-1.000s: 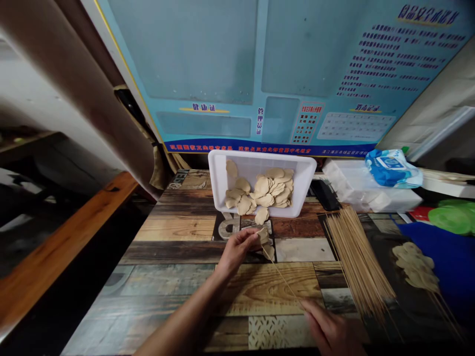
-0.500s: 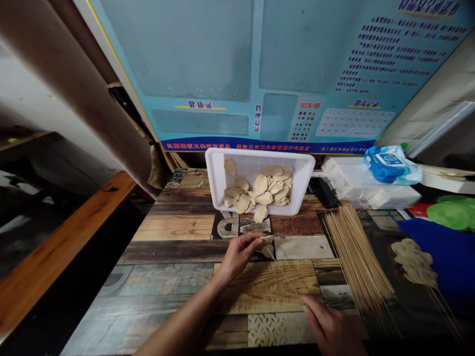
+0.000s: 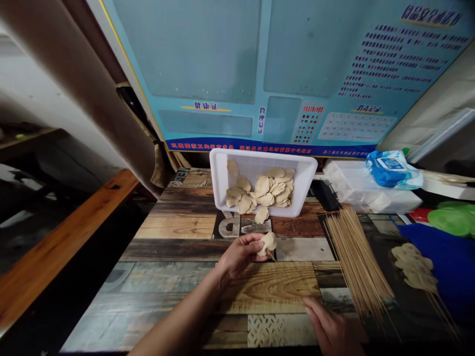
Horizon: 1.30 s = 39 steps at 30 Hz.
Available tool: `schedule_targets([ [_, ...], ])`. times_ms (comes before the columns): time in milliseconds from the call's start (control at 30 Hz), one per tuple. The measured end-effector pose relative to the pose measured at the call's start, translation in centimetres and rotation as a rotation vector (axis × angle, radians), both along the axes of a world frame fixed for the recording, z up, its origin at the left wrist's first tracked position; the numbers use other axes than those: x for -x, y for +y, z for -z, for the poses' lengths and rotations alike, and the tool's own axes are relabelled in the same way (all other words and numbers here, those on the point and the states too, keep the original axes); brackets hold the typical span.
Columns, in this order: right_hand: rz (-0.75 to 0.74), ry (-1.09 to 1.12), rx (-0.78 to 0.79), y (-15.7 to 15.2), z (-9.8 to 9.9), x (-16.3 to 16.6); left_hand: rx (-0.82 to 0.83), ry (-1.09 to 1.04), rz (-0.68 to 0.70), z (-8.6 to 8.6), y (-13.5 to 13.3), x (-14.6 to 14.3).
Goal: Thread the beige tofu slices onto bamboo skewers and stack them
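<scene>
My left hand is closed on a pale, thin, round-edged slice, pinched between thumb and fingers. I cannot tell whether more than one slice is in the pinch. From it a thin bamboo skewer slants down toward my right hand, whose fingertips are closed at its lower end. Beyond the left hand stands a white plastic tub, tilted toward me, with a heap of similar slices inside. One loose slice rests at its near rim.
A bundle of bamboo skewers lies right of centre on the wood-patterned table. Farther right are loaded skewers beside a blue sheet. A dark phone-like object, a white package and a blue-white packet stand behind.
The slice in my left hand has turned so that its broad face shows. My right hand stays at the skewer's lower end. The view has shifted slightly.
</scene>
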State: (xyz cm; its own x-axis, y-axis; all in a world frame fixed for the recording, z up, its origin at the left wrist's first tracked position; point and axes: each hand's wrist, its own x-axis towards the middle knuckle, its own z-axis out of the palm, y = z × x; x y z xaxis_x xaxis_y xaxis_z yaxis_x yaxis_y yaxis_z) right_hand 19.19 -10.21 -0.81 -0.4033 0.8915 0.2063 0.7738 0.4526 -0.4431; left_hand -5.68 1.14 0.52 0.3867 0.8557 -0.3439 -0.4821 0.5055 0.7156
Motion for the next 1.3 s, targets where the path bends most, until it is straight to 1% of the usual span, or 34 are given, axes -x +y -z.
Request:
schedule_targets([
  [100,-0.030,0.005,-0.131,0.3,-0.5,0.3,-0.054,0.058,-0.025,0.2,-0.2,-0.1],
  [167,-0.039,0.009,-0.177,0.5,-0.9,0.4,-0.099,0.100,-0.029,0.4,-0.2,-0.2],
  [200,-0.041,0.012,-0.173,0.5,-0.9,0.5,-0.124,0.119,-0.028,0.4,-0.3,-0.2],
  [267,-0.039,0.015,-0.118,0.3,-0.8,0.6,-0.174,0.162,-0.039,0.4,-0.4,-0.4],
  [367,0.011,0.023,-0.015,-0.2,0.1,0.5,-0.244,0.264,-0.088,0.3,-0.6,-0.7],
  [433,0.016,0.026,0.027,-0.4,0.6,0.5,-0.272,0.308,-0.109,0.2,-0.6,-0.9],
  [500,0.000,0.031,0.042,-0.6,0.7,0.6,-0.270,0.294,-0.098,0.1,-0.7,-1.1],
  [600,0.012,0.048,0.038,-0.5,0.2,1.0,-0.233,0.224,-0.045,0.2,-1.1,-1.7],
  [767,0.040,0.081,0.077,-0.4,-0.7,1.5,-0.093,0.086,0.064,1.0,-3.3,-3.7],
  [833,0.052,0.096,0.088,-0.3,-0.9,1.4,-0.114,0.115,0.092,1.2,-3.5,-3.9],
  [867,0.063,0.103,0.092,-0.2,-1.0,1.3,-0.168,0.174,0.096,1.1,-3.1,-3.7],
  [933,0.090,0.112,0.087,-0.1,-1.2,1.0,-0.346,0.386,0.054,0.7,-1.4,-3.0],
  [1033,0.115,0.128,0.050,-0.2,-1.6,0.8,-0.682,0.847,-0.105,0.1,2.6,-2.1],
  [1067,0.114,0.127,0.044,-0.2,-1.8,0.8,-0.771,0.978,-0.148,0.1,4.0,-2.0],
  [1100,0.109,0.120,0.044,-0.4,-1.9,0.8,-0.827,1.091,-0.181,0.2,5.3,-2.0],
  [1167,0.099,0.096,0.063,-0.6,-2.0,0.8,-0.866,1.226,-0.173,0.7,7.3,-2.1],
  [1200,0.099,0.085,0.072,-0.8,-2.1,0.7,-0.863,1.249,-0.150,1.1,8.0,-2.1],
  [1300,0.112,0.085,0.071,-1.2,-2.3,0.3,-0.860,1.221,-0.083,1.9,9.0,-1.8],
])
